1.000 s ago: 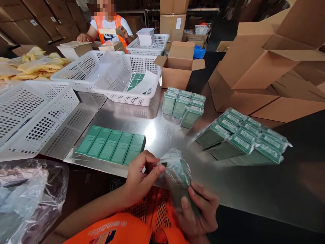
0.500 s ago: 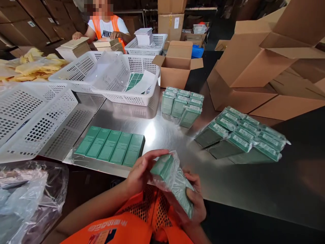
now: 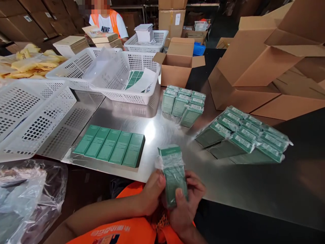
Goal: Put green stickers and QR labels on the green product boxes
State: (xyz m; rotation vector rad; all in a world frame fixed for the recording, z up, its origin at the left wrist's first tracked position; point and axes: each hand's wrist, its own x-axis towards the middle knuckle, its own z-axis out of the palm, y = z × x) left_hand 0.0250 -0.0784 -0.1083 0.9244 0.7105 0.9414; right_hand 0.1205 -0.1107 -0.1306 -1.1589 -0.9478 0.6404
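A green carton [image 3: 174,183] stands nearly upright above the table's near edge, in clear plastic wrap that is bunched below its bare top end. My right hand [image 3: 186,206] is closed round its lower right side, with the thumb across the front. Against the left side presses my left hand [image 3: 152,191], its thumb on the plastic and its other fingers partly hidden behind. On the steel table to the left, several unwrapped green cartons [image 3: 111,145] lie in a row. Wrapped cartons stand in two groups, one at the middle [image 3: 182,105] and a larger one [image 3: 241,135] to the right.
White baskets [image 3: 124,97] line the far left side, one holding green printed sheets. Behind the cartons sit an open cardboard box [image 3: 176,74] and larger open boxes [image 3: 264,74]. Clear plastic bags [image 3: 27,200] lie at lower left. A co-worker [image 3: 109,25] stands across the table.
The carton has turned from a slant to nearly upright. My left hand has moved from its top end down to its side. The co-worker's stack now shows a raised flap.
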